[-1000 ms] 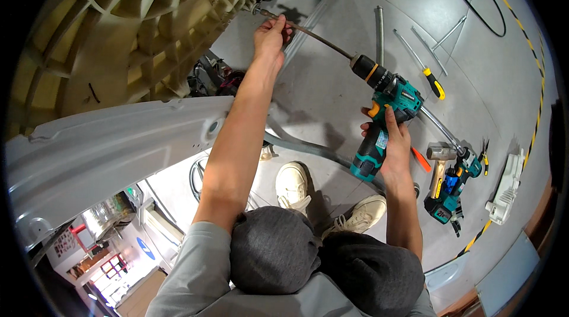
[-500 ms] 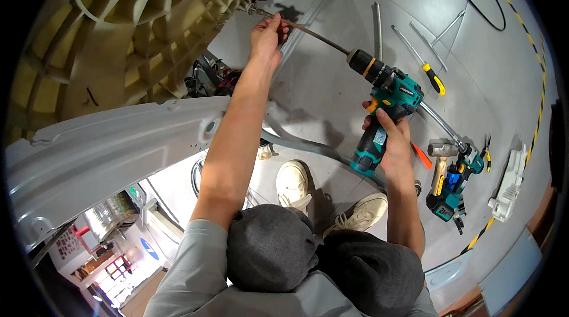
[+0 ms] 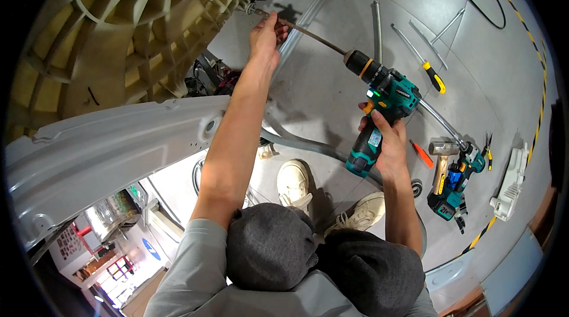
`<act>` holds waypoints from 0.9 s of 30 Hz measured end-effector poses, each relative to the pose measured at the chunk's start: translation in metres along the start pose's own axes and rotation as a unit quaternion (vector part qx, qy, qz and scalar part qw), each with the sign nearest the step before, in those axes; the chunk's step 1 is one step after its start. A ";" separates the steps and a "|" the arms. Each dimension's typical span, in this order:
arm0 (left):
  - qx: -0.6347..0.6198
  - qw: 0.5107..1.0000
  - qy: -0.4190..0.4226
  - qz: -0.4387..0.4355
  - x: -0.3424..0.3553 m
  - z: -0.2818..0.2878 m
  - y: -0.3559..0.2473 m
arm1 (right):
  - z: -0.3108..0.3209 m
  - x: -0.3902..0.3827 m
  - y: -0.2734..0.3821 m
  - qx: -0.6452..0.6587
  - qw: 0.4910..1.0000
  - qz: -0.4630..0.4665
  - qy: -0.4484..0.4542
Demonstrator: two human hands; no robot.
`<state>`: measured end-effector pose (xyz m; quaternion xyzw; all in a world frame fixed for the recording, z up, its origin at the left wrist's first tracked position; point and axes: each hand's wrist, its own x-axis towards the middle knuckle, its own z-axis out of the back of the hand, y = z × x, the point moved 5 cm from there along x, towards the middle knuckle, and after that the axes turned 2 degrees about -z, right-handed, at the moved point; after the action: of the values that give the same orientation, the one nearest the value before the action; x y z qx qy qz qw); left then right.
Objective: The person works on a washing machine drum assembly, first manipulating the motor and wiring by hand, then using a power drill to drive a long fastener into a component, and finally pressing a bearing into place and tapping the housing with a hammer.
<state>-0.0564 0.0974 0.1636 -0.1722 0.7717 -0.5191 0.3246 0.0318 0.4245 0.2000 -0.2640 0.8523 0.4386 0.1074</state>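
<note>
both hands: right [image 3: 385, 142] grips drill [image 3: 379, 106], left [image 3: 267, 35] steadies bit [image 3: 311, 34].

The teal drill [image 3: 379, 109] has tilted slightly more upright.

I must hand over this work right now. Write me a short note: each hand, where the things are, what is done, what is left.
Left hand: steadies the long bit near its tip, at the base of the cream plastic tub.
Right hand: grips the teal drill.
Nearby on the floor: second drill, hammer, yellow-handled screwdriver.
Done: bit tip set at the tub's fitting.
Left: whether the fastener is driven or loosened cannot be told; check it.
</note>
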 end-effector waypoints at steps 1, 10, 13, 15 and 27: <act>-0.001 1.000 0.001 0.000 -0.001 -0.001 0.000 | 0.000 0.000 0.001 0.002 1.000 -0.002 -0.002; 0.002 1.000 0.003 0.000 -0.007 -0.004 -0.003 | 0.004 0.003 -0.005 0.004 1.000 -0.006 -0.013; 0.003 1.000 0.004 0.000 -0.005 -0.002 -0.002 | -0.002 -0.001 0.000 0.002 1.000 -0.006 -0.019; -0.001 1.000 0.007 0.006 -0.005 -0.001 -0.001 | 0.000 0.001 -0.002 0.002 1.000 -0.018 -0.021; -0.014 1.000 0.003 0.007 -0.004 -0.001 0.000 | -0.003 0.001 0.001 -0.011 1.000 0.004 0.002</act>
<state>-0.0538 0.1004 0.1656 -0.1696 0.7813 -0.5062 0.3233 0.0310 0.4221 0.2018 -0.2625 0.8487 0.4479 0.1008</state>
